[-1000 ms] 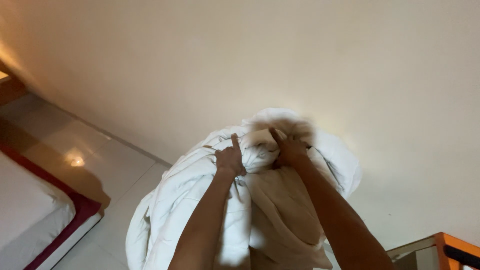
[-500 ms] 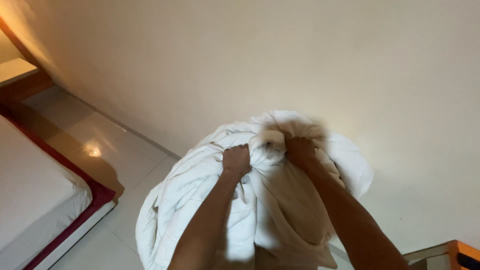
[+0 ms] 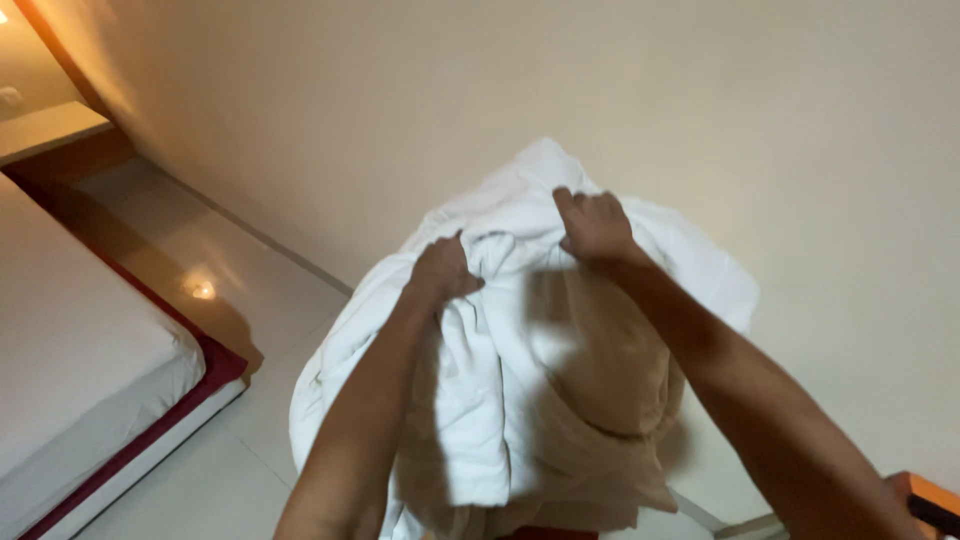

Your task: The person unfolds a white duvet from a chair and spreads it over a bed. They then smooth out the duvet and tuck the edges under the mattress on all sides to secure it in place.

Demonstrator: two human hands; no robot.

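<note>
A bulky white duvet (image 3: 470, 400) hangs in a bunched heap in front of me, held up above the floor. My left hand (image 3: 445, 268) is clenched on a fold near its top left. My right hand (image 3: 595, 225) grips the top edge a little higher and to the right. Both forearms reach up from the bottom of the view. A beige, cream-coloured layer (image 3: 610, 380) shows in the shadowed middle of the bundle below my right hand.
A plain cream wall (image 3: 500, 90) stands right behind the duvet. A bed with a white mattress (image 3: 70, 350) and dark red base lies at the left. Shiny pale floor tiles (image 3: 230, 290) run between bed and wall. An orange-edged object (image 3: 930, 500) sits at the bottom right.
The duvet's top has been lifted higher and my right hand has moved up and right along its edge. The view has shifted, showing more of the bed.
</note>
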